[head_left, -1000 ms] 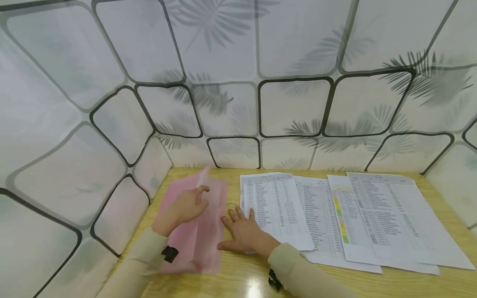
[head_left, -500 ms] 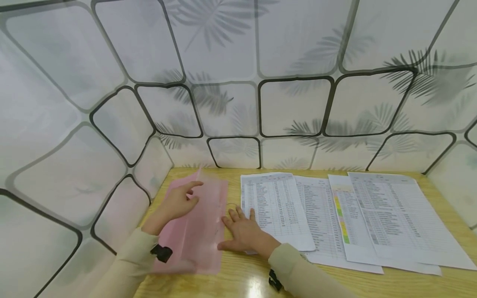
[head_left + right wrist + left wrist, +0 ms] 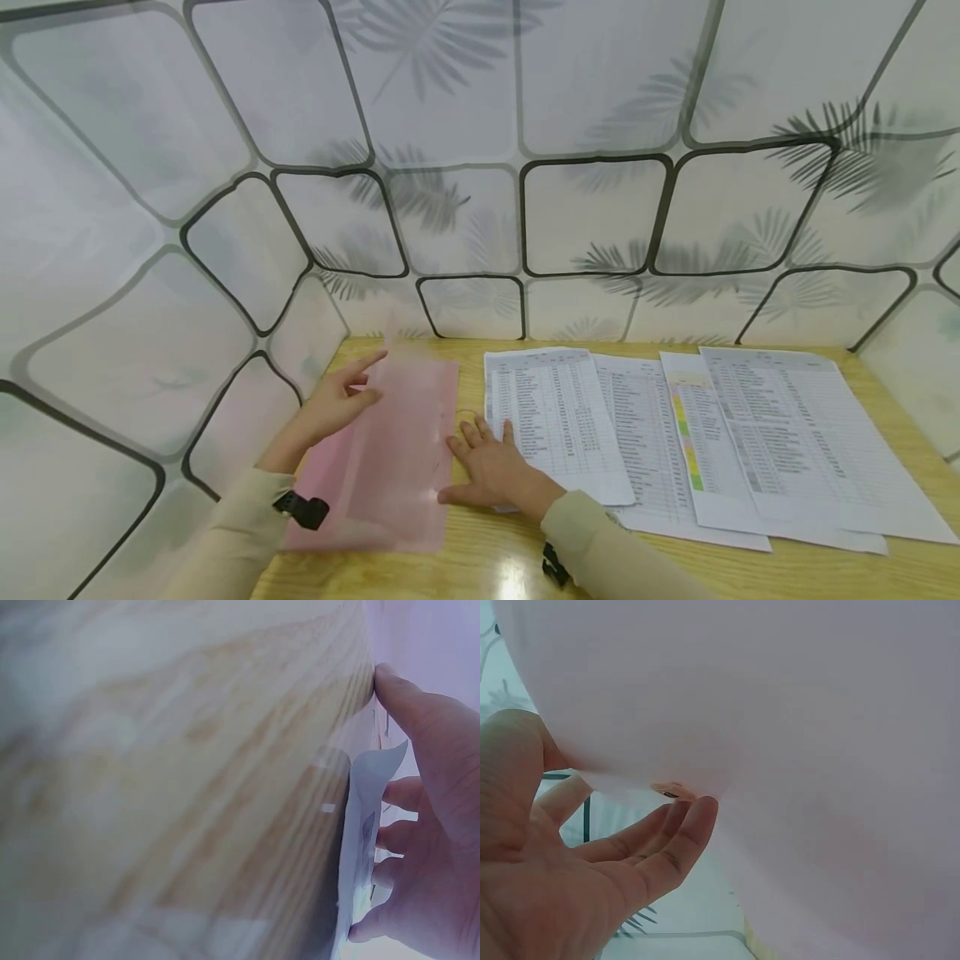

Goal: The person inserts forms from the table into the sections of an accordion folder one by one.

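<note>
A translucent pink plastic folder (image 3: 408, 450) lies on the left of the table, its loose cover raised and blurred. My left hand (image 3: 337, 408) holds the edge of that cover near the top. In the left wrist view the cover's pale sheet (image 3: 795, 712) hides the thumb tip, while several curled fingertips (image 3: 705, 810) meet its lower edge. My right hand (image 3: 491, 471) rests flat with fingers spread, overlapping the left edge of a printed sheet (image 3: 562, 417); its thumb reaches the folder's right side. In the right wrist view, a curled paper corner (image 3: 375, 761) lifts beside the fingers.
More printed sheets overlap toward the right: one (image 3: 645, 433) beside the first, one with a yellow and green strip (image 3: 686, 433), and a large one (image 3: 817, 450) at far right. Patterned wall covering (image 3: 592, 217) encloses the wooden table (image 3: 487, 567) at the back and sides.
My left hand has moved left and slightly toward me, swinging the folder's cover leftward with it. My right hand and the printed sheets have stayed in place.
</note>
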Demonstrator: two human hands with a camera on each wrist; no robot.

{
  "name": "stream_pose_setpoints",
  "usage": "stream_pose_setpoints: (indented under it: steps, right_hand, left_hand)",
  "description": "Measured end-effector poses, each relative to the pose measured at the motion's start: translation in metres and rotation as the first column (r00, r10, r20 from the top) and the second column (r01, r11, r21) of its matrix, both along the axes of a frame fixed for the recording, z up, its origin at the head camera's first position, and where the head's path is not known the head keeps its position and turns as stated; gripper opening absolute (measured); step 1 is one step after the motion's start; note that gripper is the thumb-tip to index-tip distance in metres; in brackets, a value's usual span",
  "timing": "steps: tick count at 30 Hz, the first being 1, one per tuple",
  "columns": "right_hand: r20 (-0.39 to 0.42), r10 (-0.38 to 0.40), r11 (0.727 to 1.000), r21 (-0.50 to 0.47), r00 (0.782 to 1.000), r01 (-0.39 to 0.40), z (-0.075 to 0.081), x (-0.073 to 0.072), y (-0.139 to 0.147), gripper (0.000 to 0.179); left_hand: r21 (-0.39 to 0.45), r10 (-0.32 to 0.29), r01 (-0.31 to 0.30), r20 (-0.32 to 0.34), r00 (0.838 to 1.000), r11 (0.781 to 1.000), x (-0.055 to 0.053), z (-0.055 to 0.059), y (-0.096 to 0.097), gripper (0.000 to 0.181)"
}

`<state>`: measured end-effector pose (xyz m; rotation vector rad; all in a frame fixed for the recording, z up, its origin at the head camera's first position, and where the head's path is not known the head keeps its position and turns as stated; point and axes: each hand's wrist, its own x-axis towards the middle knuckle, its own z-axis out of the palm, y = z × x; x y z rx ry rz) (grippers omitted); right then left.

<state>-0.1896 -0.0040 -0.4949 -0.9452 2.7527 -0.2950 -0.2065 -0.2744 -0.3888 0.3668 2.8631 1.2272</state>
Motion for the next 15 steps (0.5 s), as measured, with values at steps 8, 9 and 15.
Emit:
stream_pose_setpoints:
  steps: [8, 9, 15]
  right_hand:
    - [-0.001, 0.006, 1.0, -0.005, 1.0, -0.006, -0.001, 0.0, 0.001, 0.095]
    - [-0.001, 0.006, 1.0, -0.004, 1.0, -0.006, -0.002, 0.0, 0.001, 0.095]
    - [-0.001, 0.008, 1.0, -0.007, 1.0, -0.008, -0.002, 0.0, 0.001, 0.095]
  left_hand:
    - [0.046, 0.012, -0.014, 0.037, 0.999, 0.999, -0.001, -0.001, -0.008, 0.064]
    - [0.054, 0.007, -0.009, 0.041, 0.999, 0.999, -0.002, -0.001, -0.009, 0.065]
    - [0.111, 0.03, -0.04, 0.092, 0.995, 0.993, -0.002, -0.006, -0.013, 0.075]
